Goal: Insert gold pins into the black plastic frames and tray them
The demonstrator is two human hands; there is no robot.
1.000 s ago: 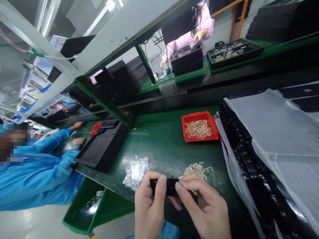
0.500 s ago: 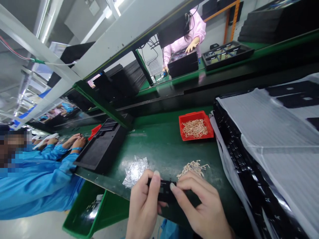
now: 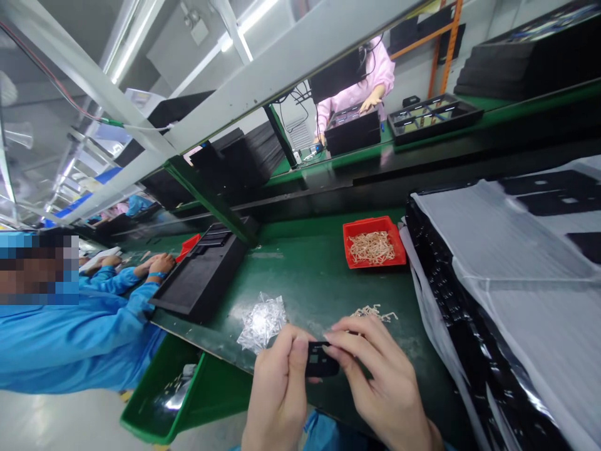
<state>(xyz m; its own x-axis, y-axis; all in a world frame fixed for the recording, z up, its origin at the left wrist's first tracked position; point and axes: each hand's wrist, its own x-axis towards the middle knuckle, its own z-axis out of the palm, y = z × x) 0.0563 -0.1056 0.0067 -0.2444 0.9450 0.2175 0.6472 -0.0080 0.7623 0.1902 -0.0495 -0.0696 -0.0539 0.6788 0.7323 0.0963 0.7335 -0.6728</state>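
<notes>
Both my hands hold a small black plastic part (image 3: 320, 362) over the front edge of the green bench (image 3: 310, 282). My left hand (image 3: 279, 394) grips its left end with thumb and fingers closed. My right hand (image 3: 382, 385) pinches its right end, fingertips pressed on top. Just beyond my right hand lies a small pile of tan metal clips (image 3: 375, 311). A crumpled clear plastic bag (image 3: 261, 322) lies left of my hands.
A red bin (image 3: 373, 244) of tan clips sits mid-bench. Stacked black trays under white foam sheet (image 3: 507, 269) fill the right. A black tray (image 3: 200, 275) lies left, beside a co-worker in blue (image 3: 79, 338). A green bin (image 3: 159, 401) hangs below the bench edge. A person in pink (image 3: 361, 84) works opposite.
The black part has turned in my hands and now shows a shorter face. My hands shifted slightly closer together. The co-worker's hands moved on the bench.
</notes>
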